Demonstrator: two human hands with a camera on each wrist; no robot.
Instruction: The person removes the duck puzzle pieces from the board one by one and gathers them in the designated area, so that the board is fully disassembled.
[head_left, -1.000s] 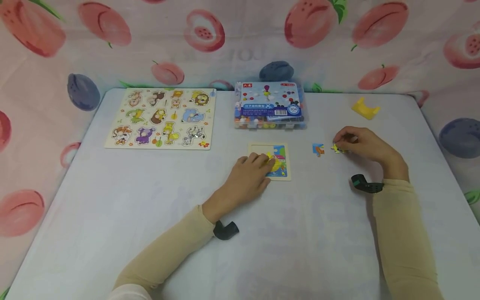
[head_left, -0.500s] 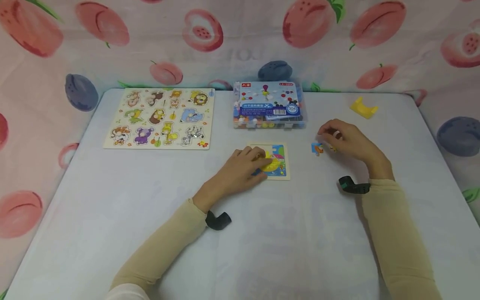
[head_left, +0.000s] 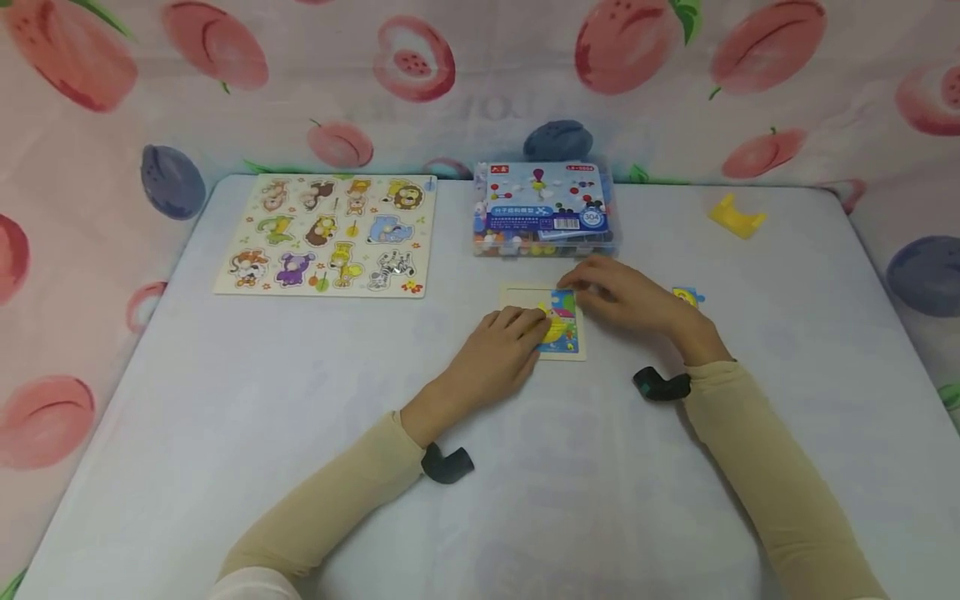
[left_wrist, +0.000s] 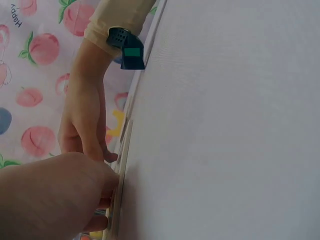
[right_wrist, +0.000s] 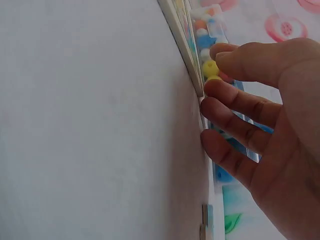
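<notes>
My left hand [head_left: 491,354] rests on the small framed puzzle [head_left: 573,346], its bent fingers over a yellow shape and the frame's left part. The right hand [head_left: 633,304] is at the puzzle's upper right corner, thumb and index tips close together; whether a piece is between them cannot be told. In the right wrist view the hand's [right_wrist: 265,110] other fingers are spread and loosely bent. A loose yellow-and-blue piece [head_left: 686,295] lies beyond the right wrist. In the left wrist view my left hand [left_wrist: 60,192] is beside the board's edge [left_wrist: 120,200], near the right hand [left_wrist: 87,117].
An animal peg board [head_left: 311,285] lies at the back left. Behind the small puzzle stands a clear box [head_left: 543,208] of coloured balls, its label facing up. A yellow curved piece [head_left: 737,218] sits at the back right. Fruit-patterned cloth [head_left: 480,83] hangs behind the table.
The right hand has moved left from the loose pieces to the puzzle's upper right corner, and its forearm now slants inward. The left hand stays on the puzzle, its fingers slightly shifted.
</notes>
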